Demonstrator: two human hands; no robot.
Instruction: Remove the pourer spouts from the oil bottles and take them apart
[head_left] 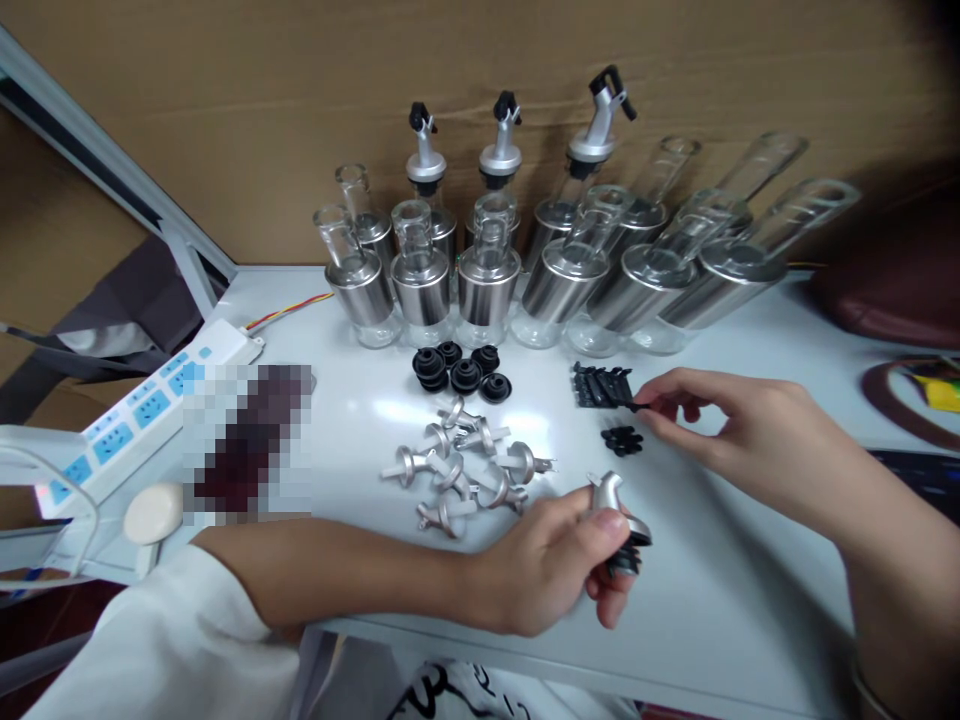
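Note:
Near the front of the table, my left hand (555, 560) grips a silver pourer spout (611, 500) with a black ribbed stopper (626, 560) on its lower end. My right hand (712, 410) pinches a small black plastic piece (636, 407) at the edge of a row of black lever caps (602, 385). Just below that row lies a little cluster of small black parts (621, 440). Left of my hands are several loose silver spouts (454, 470) with whitish tubes. Behind those sit several black rubber stoppers (465, 375).
Glass bottles with steel sleeves (487, 285) stand in rows at the back; three carry pourers (500, 150). A power strip (150, 405), a pixelated dark object (251, 440) and a round white object (154, 513) lie left. A dark red item (892, 270) is at right.

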